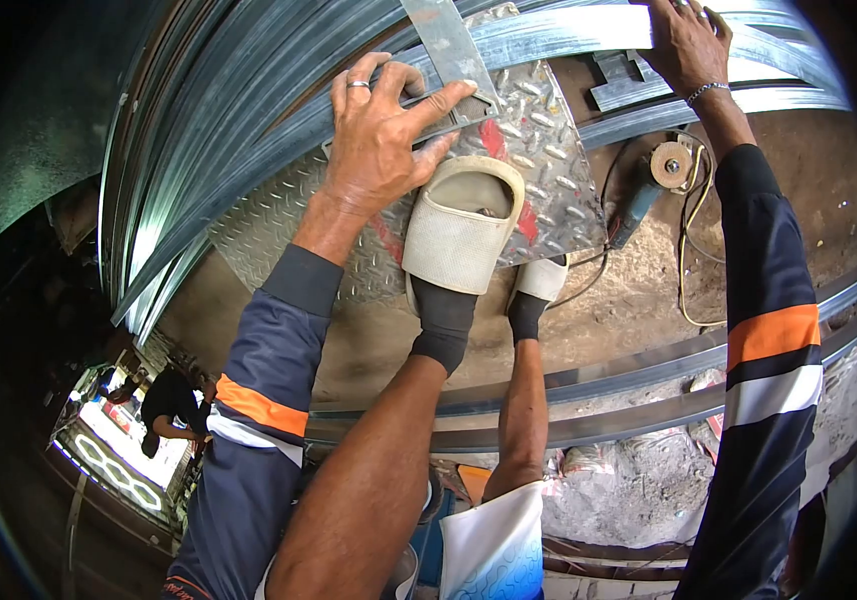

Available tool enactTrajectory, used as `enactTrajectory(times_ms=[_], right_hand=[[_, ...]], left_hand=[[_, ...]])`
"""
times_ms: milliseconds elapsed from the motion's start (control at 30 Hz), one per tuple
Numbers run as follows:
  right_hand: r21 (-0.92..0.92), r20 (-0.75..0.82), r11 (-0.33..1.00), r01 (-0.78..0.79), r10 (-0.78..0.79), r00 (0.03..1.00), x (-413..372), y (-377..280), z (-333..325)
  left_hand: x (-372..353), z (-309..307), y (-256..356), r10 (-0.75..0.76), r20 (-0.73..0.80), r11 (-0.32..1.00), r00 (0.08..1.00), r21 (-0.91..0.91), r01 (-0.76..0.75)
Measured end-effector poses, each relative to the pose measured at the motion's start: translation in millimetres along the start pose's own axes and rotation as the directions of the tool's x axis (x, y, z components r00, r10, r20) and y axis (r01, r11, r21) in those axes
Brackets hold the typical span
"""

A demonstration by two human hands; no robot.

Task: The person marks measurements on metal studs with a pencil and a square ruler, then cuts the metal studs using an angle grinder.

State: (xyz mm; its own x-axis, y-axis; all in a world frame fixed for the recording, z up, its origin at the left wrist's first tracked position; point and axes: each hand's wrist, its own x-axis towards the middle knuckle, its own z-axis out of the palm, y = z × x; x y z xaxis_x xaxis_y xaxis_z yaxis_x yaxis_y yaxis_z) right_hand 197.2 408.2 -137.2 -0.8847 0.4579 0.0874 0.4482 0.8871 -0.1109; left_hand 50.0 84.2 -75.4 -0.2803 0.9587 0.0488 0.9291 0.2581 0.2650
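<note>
My left hand (379,135) is closed around the near end of a grey metal channel (444,45), its thumb and forefinger at the cut edge. Beneath lies a steel tread plate (284,215) with red paint marks. My slipper-clad foot (464,230) presses on the plate, close to the channel's end. At the top right, my right hand (687,50) has its fingers curled over a long shiny metal channel (579,30); the fingertips are partly cut off by the frame edge. An angle grinder (639,205) with a tan disc rests on the ground below that hand.
Long metal channels (199,130) are stacked at the upper left and along the top. Cables (687,260) trail around the grinder. More metal lengths (589,390) cross behind my legs, beside grey rubble (639,490). Another person (171,408) bends over at the lower left.
</note>
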Motion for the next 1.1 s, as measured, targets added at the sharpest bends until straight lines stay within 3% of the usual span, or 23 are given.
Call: enactTrajectory(times_ms=[133,433,500,633,700,733,767,833,933,967,1033,1100], right_hand=[[-0.013,-0.032,1.0,0.008,-0.008,0.999,-2,-4,-2],[0.013,0.055,0.999,0.032,-0.033,0.998,1,7,-6],[0.179,0.077,0.979,0.099,-0.114,0.99,-2,8,-21],[0.055,-0.057,0.968,0.246,-0.243,0.968,-10,38,-27],[0.282,-0.028,0.948,0.146,-0.144,0.989,-22,35,-49],[0.377,-0.131,0.912,0.165,-0.124,0.984,-26,21,-62],[0.451,-0.086,0.892,-0.019,0.065,0.994,-37,9,-61],[0.744,0.028,0.637,-0.203,0.274,0.961,-56,-30,-55],[0.851,0.05,0.502,-0.153,0.214,0.976,-58,-88,-51],[0.774,0.078,0.607,-0.18,0.19,0.979,-56,-100,-48],[0.774,0.071,0.605,-0.186,0.21,0.975,-49,-122,-43],[0.81,0.115,0.525,-0.262,0.296,0.948,-37,-138,-47]], left_hand=[[-1,0,0,0.007,-0.005,1.0,1.0,0.008,-0.007],[2,-4,2,-0.016,0.018,1.0,1.0,-0.01,0.016],[3,-5,2,-0.03,0.016,0.999,0.999,-0.029,0.031],[6,-8,4,-0.08,0.037,0.993,0.996,-0.08,0.082],[7,-10,5,-0.106,0.03,0.989,0.994,-0.101,0.108],[7,-10,5,-0.115,0.038,0.986,0.993,-0.12,0.119],[8,-11,6,-0.125,0.026,0.984,0.992,-0.123,0.127],[9,-8,7,-0.131,0.041,0.984,0.99,-0.12,0.135],[8,-7,7,-0.15,0.041,0.981,0.988,-0.116,0.154],[7,-6,6,-0.158,0.035,0.98,0.987,-0.121,0.161],[5,-6,3,-0.161,0.114,0.977,0.98,-0.125,0.175],[3,-3,2,-0.163,0.097,0.976,0.982,-0.127,0.175]])
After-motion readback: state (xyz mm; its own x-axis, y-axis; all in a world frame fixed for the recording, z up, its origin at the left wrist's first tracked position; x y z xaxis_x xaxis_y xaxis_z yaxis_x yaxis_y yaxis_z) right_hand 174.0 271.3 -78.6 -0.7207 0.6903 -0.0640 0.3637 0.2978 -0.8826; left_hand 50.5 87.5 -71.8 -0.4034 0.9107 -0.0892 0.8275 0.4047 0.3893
